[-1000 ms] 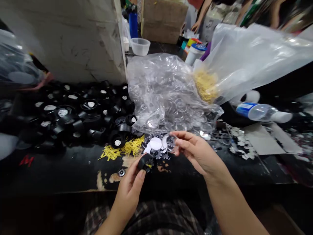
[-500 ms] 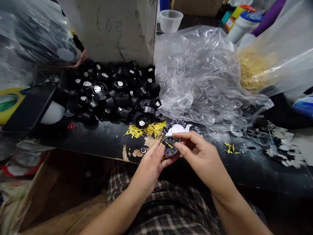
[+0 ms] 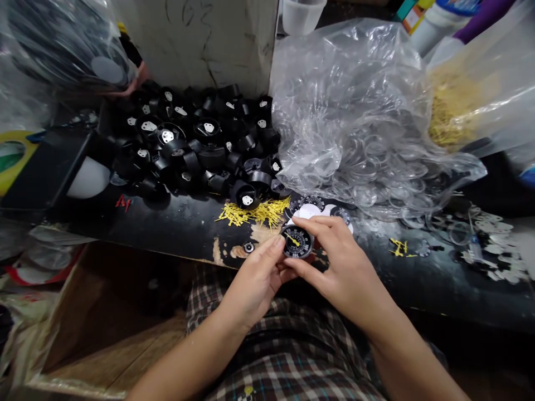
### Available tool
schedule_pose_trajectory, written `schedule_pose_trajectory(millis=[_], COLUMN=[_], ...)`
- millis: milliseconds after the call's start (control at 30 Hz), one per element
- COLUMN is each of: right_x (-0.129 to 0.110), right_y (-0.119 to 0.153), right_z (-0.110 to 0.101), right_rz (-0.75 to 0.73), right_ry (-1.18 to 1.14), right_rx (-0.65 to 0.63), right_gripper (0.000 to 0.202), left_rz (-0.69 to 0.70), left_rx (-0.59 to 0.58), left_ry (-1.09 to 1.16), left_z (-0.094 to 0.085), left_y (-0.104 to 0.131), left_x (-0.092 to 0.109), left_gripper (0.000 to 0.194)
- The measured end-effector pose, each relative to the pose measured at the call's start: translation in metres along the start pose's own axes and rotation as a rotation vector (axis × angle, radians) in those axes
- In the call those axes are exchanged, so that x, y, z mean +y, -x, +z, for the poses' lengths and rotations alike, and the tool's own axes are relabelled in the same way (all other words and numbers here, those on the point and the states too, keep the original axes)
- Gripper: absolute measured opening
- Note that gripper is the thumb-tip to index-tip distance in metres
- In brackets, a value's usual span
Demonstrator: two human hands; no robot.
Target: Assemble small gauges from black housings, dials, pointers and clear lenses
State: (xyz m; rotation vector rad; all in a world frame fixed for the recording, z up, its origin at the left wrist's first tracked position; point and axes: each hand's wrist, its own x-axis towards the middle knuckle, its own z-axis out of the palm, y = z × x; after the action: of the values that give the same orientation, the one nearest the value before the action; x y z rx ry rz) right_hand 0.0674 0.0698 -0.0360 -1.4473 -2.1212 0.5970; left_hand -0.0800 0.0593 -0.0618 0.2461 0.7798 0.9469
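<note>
A round black dial gauge (image 3: 297, 243) with white numerals and a yellow pointer is held between both hands at the table's front edge. My left hand (image 3: 261, 278) is closed on its left side, thumb on the rim and fingers beneath. My right hand (image 3: 340, 262) grips the right side, with the thumb at the lower rim and the index finger along the top. Just beyond lie white and black printed dial discs (image 3: 310, 210). Loose yellow pointers (image 3: 254, 213) are heaped left of the discs. A small black ring-shaped part (image 3: 249, 247) sits near the edge.
Black round housings (image 3: 200, 150) are piled at the back left. A plastic bag of clear lenses (image 3: 376, 161) covers the back right, beside a bag of yellow pointers (image 3: 453, 111). Small white parts (image 3: 497, 245) lie far right, red pointers (image 3: 122, 203) at left. A grey panel (image 3: 200, 44) stands behind.
My right hand has shifted from pinching at the gauge's face to spanning its rim. The gauge has turned slightly and sits a little to the right. The camera view has tilted down.
</note>
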Motion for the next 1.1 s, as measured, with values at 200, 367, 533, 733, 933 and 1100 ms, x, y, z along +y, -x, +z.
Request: schedule_pose_trajectory(millis=[200,367,533,733,933,1100], right_x=[-0.002,-0.008,-0.010,-0.011,-0.006,0.001], right_y=[-0.002,-0.002,-0.001,0.000,-0.002,-0.002], right_z=[-0.006,-0.012,-0.013,-0.013,-0.005,0.005], right_rz=[0.029,0.034,0.026,-0.018,-0.003,0.026], right_ry=[-0.095,-0.123,-0.147,-0.132,-0.078,-0.057], right_rx=[0.077,0.120,0.139,0.140,0.067,-0.027], right_gripper=[0.046,0.048,0.047,0.048,0.046,0.046], left_rz=[0.060,0.091,0.096,0.107,0.072,0.050], left_rx=[0.014,-0.006,0.000,0.002,0.012,0.021], left_ry=[0.009,-0.054,-0.065,-0.082,-0.016,-0.021], left_z=[-0.006,-0.006,-0.004,-0.004,-0.004,-0.005], left_y=[-0.009,-0.012,-0.011,-0.011,-0.009,-0.005], left_x=[-0.004,-0.006,-0.006,-0.007,-0.005,-0.002], left_gripper=[0.029,0.025,0.024,0.023,0.030,0.038])
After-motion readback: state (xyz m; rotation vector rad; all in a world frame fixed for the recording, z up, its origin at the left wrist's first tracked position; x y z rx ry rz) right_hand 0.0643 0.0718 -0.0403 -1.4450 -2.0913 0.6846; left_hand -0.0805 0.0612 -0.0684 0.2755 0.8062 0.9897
